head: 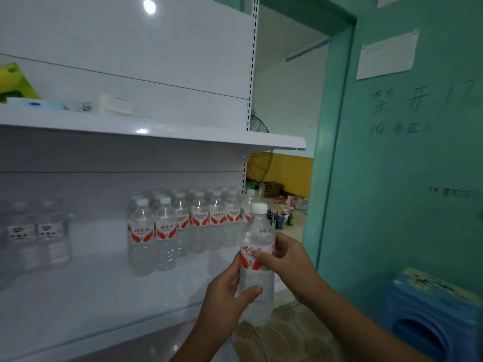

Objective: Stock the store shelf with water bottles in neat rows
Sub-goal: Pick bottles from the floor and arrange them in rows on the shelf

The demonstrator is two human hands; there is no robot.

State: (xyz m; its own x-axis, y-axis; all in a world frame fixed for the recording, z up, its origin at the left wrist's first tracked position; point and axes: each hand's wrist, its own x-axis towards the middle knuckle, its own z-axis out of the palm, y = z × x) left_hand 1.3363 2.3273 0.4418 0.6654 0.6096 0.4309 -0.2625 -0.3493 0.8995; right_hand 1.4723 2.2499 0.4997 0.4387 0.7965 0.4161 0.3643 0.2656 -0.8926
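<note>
I hold one clear water bottle [257, 239] with a white cap and red label upright, just off the right end of the white shelf [99, 291]. My left hand [227, 296] grips its lower half from the left. My right hand [286, 259] wraps the label from the right. On the shelf, several matching bottles [183, 226] stand in rows toward the back right. A separate pair of bottles [39, 239] with a different label stands at the left.
An upper shelf [156, 129] holds a green item [14, 81] and small white boxes [115, 104]. A teal door [407, 165] with a paper notice stands at the right, a blue plastic stool [433, 309] below it. Through the doorway, a fan [258, 163] and floor clutter show.
</note>
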